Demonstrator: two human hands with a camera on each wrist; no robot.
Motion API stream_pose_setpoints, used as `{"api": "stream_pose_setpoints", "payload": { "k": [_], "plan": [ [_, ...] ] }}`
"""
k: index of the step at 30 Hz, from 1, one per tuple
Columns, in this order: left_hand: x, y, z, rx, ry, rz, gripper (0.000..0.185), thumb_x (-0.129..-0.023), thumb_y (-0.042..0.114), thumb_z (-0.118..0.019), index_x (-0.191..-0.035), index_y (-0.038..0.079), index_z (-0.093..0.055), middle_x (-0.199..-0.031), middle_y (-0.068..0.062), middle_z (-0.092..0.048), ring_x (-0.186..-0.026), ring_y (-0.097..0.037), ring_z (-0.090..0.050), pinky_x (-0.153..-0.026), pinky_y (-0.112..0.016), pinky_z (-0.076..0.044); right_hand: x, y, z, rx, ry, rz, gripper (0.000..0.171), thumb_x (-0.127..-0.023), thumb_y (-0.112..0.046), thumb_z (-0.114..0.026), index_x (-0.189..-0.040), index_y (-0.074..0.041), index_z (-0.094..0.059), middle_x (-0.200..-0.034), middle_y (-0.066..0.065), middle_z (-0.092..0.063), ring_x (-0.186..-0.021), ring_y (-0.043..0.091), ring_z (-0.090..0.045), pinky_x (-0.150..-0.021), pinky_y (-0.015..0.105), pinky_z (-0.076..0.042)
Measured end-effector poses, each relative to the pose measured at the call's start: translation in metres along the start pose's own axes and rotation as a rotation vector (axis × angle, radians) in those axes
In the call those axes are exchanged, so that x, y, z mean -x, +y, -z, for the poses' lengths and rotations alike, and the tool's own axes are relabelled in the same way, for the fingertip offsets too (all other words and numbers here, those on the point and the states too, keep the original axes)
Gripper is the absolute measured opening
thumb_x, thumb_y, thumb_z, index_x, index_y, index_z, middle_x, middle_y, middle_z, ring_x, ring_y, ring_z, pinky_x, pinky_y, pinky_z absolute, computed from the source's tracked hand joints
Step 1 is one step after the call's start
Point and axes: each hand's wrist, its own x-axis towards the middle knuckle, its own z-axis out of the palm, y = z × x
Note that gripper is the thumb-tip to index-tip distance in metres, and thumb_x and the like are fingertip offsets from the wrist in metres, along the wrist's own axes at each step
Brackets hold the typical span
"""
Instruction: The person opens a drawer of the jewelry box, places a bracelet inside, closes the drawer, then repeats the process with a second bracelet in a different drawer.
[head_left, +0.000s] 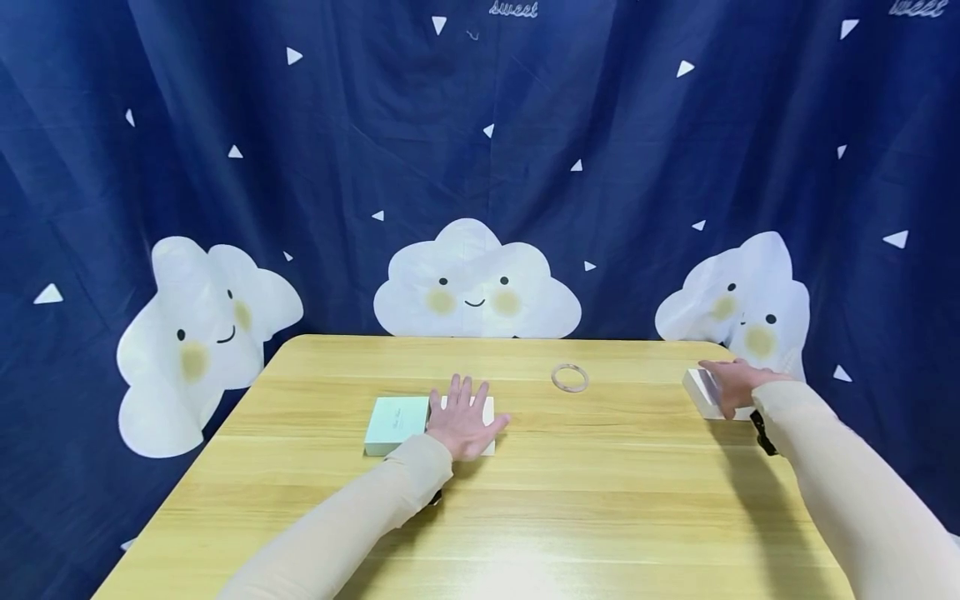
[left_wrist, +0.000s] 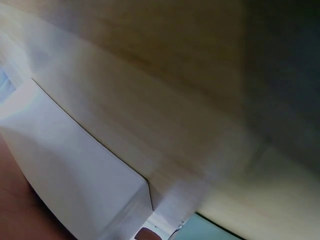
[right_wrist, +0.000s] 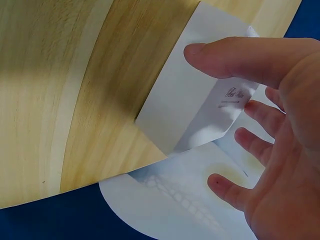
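My left hand point(head_left: 463, 427), fingers spread and straight, lies over a white box point(head_left: 488, 414) that it partly hides. Right beside this box, on its left, sits a mint-green box point(head_left: 397, 423) with small lettering on top. In the left wrist view, the white box point(left_wrist: 75, 160) shows with part of the hand along its edge. At the table's far right, my right hand point(head_left: 738, 385) is at another white box point(head_left: 699, 393). The right wrist view shows the thumb across one face of that lettered box point(right_wrist: 175, 95), the other fingers spread apart near its other side.
A thin pale ring-shaped bangle point(head_left: 570, 378) lies toward the back of the wooden table point(head_left: 585, 508), between the two hands. Behind the table hangs a dark blue curtain point(head_left: 337, 167) with white clouds and triangles. The right-hand box stands close to the table's right edge.
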Motion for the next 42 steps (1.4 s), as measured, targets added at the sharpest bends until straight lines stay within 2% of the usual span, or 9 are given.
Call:
{"api": "stream_pose_setpoints", "payload": {
  "k": [4,11,19,23,30,36,42],
  "plan": [
    [0.001,0.001,0.003,0.006,-0.004,0.002,0.084,-0.097,0.074,-0.025,-0.163,0.021,-0.02,-0.169,-0.015,-0.013,-0.157,-0.035,-0.002,-0.119,-0.069,-0.006,-0.002,0.002,-0.001,-0.004,0.002,0.0,0.107,-0.057,-0.005,-0.085,-0.149,0.006,-0.033,-0.131,0.038,-0.051,-0.105,0.045,-0.048,-0.068,0.047,-0.047],
    [0.003,0.003,0.006,0.008,-0.014,0.0,0.083,-0.099,0.072,-0.025,-0.163,0.019,-0.019,-0.169,-0.016,-0.013,-0.157,-0.035,-0.001,-0.12,-0.068,-0.006,-0.003,0.002,-0.002,0.025,0.029,0.04,0.098,-0.057,-0.005,-0.086,-0.144,0.005,-0.043,-0.117,0.027,-0.06,-0.096,0.04,-0.05,-0.066,0.046,-0.048],
    [0.005,0.004,0.008,0.01,-0.003,-0.007,0.082,-0.099,0.07,-0.026,-0.162,0.018,-0.022,-0.168,-0.017,-0.016,-0.157,-0.036,-0.004,-0.119,-0.069,-0.008,0.004,-0.005,0.001,0.039,0.041,0.041,0.096,-0.057,-0.007,-0.088,-0.143,0.004,-0.045,-0.125,0.03,-0.057,-0.098,0.04,-0.05,-0.066,0.046,-0.048],
    [0.005,0.004,0.006,0.001,-0.012,-0.005,0.083,-0.099,0.072,-0.024,-0.163,0.019,-0.02,-0.169,-0.016,-0.015,-0.157,-0.036,-0.003,-0.12,-0.068,-0.008,0.009,-0.01,0.003,0.043,0.058,0.063,0.094,-0.056,-0.007,-0.087,-0.141,0.006,-0.047,-0.122,0.03,-0.059,-0.096,0.04,-0.051,-0.066,0.048,-0.049],
    [0.004,0.004,0.006,-0.002,0.001,-0.005,0.082,-0.099,0.071,-0.026,-0.162,0.019,-0.022,-0.168,-0.016,-0.017,-0.157,-0.036,-0.005,-0.119,-0.069,-0.008,0.005,-0.011,0.002,0.046,0.073,0.074,0.096,-0.055,-0.009,-0.087,-0.142,0.004,-0.048,-0.128,0.03,-0.057,-0.099,0.039,-0.049,-0.07,0.052,-0.049],
    [0.004,0.004,0.005,-0.008,-0.005,-0.002,0.082,-0.099,0.072,-0.024,-0.162,0.02,-0.022,-0.168,-0.016,-0.017,-0.157,-0.036,-0.004,-0.119,-0.068,-0.008,0.001,-0.013,0.004,0.071,0.113,0.119,0.098,-0.052,-0.011,-0.087,-0.142,0.001,-0.05,-0.132,0.031,-0.056,-0.102,0.04,-0.05,-0.069,0.054,-0.049],
    [0.002,0.003,0.005,-0.012,-0.018,-0.002,0.082,-0.099,0.072,-0.023,-0.163,0.02,-0.02,-0.168,-0.015,-0.016,-0.157,-0.036,-0.002,-0.12,-0.068,-0.007,0.001,-0.026,0.011,0.103,0.138,0.169,0.097,-0.052,-0.014,-0.086,-0.141,0.0,-0.051,-0.132,0.029,-0.057,-0.108,0.044,-0.049,-0.066,0.051,-0.049]
  ]
}}
